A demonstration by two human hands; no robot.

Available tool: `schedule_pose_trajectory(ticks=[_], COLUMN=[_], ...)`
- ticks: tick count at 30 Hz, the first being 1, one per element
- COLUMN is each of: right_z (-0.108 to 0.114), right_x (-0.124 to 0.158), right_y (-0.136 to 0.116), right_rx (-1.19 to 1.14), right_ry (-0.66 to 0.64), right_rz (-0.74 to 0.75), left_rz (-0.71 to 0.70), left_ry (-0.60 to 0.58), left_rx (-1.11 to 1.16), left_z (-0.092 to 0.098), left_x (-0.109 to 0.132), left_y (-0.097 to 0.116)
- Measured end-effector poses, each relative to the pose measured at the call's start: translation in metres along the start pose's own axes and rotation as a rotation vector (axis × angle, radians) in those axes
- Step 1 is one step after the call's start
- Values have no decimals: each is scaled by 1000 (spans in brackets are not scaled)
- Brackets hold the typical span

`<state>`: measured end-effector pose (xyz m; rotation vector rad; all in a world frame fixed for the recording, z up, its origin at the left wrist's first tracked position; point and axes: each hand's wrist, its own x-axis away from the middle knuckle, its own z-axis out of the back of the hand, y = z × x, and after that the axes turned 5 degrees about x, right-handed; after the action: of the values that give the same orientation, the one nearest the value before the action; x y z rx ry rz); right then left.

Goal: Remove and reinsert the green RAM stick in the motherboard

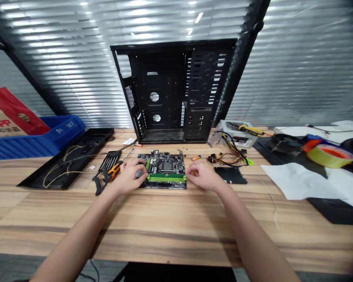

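Left hand (131,176), right hand (204,176) curled narrow at ends of green memory stick (166,178); grip, seating unclear. Processor (167,167) apparently fitted; motherboard (179,163) outside case (167,82).

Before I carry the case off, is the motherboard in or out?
Out: the motherboard lies on the table in front of the case.

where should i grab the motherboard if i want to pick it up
Probably hold the motherboard by its left and right edges, one hand from each side. It lies flat on the table, with raised parts crowding its top, so the edges look safer. The left hand and right hand are at those sides.
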<state>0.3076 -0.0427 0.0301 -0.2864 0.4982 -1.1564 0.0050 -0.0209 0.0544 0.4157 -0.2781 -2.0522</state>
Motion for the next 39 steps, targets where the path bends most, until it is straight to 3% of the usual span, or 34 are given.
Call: schedule_pose_trajectory(ticks=[5,17,26,39], right_z=[-1,-11,-8,-2], right_x=[0,-3,-3,0], right_y=[-3,2,-8,-23], right_rx=[-23,-45,-26,264], right_ry=[-83,-141,-226,-253], right_rz=[-63,-114,-212,-220], left_rz=[0,61,105,78], left_ry=[-15,-128,-175,-170], left_rx=[-5,-45,-24,-55], left_z=[-1,-3,-3,-8], left_x=[0,-1,-2,-1], left_y=[0,3,6,3])
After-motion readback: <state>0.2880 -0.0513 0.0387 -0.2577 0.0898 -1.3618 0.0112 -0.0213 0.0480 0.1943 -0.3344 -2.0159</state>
